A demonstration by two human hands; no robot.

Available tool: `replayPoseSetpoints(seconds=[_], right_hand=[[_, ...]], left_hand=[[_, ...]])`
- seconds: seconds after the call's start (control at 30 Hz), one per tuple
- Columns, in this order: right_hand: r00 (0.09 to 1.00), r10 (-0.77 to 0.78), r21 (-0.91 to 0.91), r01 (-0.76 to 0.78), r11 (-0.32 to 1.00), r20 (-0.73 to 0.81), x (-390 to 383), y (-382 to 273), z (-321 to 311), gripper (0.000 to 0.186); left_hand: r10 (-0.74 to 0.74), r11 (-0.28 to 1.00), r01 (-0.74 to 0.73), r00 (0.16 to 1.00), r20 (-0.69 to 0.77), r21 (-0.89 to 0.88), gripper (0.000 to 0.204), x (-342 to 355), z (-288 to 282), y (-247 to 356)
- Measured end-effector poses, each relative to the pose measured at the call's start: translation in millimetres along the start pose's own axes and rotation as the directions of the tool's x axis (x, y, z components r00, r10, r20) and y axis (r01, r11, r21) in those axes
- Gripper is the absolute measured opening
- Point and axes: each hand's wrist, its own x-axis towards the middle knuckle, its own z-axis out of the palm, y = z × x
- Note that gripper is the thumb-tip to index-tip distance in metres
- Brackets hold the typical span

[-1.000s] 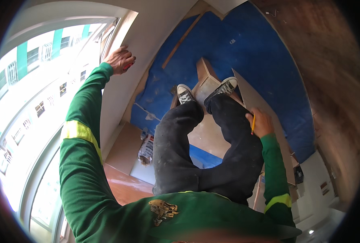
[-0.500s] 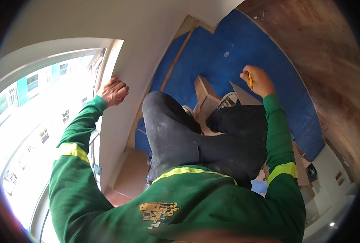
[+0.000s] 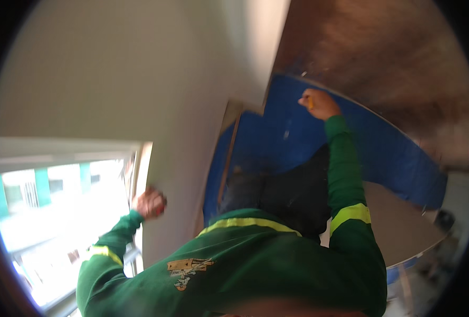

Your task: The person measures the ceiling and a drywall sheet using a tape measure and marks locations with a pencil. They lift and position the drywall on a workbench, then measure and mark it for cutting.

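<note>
My left hand (image 3: 149,204) is closed at the inner corner of the window opening, by the pale wall (image 3: 184,158). A bit of a small red object (image 3: 160,210) shows between its fingers; motion blur hides what kind it is. Out in front on the right, my right hand (image 3: 326,107) is closed around a yellow pencil (image 3: 311,102). That hand hangs above the blue floor covering (image 3: 292,142), touching nothing else that I can see. Both arms are stretched forward in green sleeves.
A bright window (image 3: 60,211) takes up the left side. The wall juts out in a corner (image 3: 261,108) ahead. A brown, stained surface (image 3: 371,58) lies beyond the blue covering. At the right, a large flat board (image 3: 398,224) stands near blurred clutter (image 3: 437,269).
My body has risen from a crouch, and my feet no longer show. The view has swung, so the window and left hand sit lower. Both hands keep their hold.
</note>
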Motion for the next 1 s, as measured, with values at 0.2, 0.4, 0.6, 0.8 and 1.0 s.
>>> replayPoseSetpoints(seconds=[0.2,0.4,0.6,0.8,1.0], right_hand=[[0.919,0.291,0.723,-0.01,0.691,-0.266,-40.5,86.2,36.6,0.035],[0.814,0.549,0.433,-0.434,0.79,-0.187,-206.5,179.2,128.0,0.044],[0.62,0.784,0.142,-0.773,0.618,-0.032,-360.1,167.9,287.9,0.018],[0.373,0.927,0.345,-0.867,0.359,-0.026,-381.2,116.4,311.5,0.018],[0.231,0.972,0.355,-0.906,0.231,-0.042,-364.9,135.8,302.6,0.017]], left_hand=[[-0.016,0.996,0.014,0.999,0.028,0.085,0.039,10.8,-11.3,11.4],[-0.141,0.987,0.142,0.99,-0.024,0.077,0.03,11.4,-6.4,26.9],[-0.13,0.987,0.141,0.981,-0.147,0.071,0.024,6.7,10.9,21.6],[-0.048,0.996,0.076,0.906,-0.42,0.051,0.026,0.0,86.0,-31.9],[-0.581,0.67,0.377,0.803,-0.135,-0.64,0.035,152.2,187.7,-74.9]])
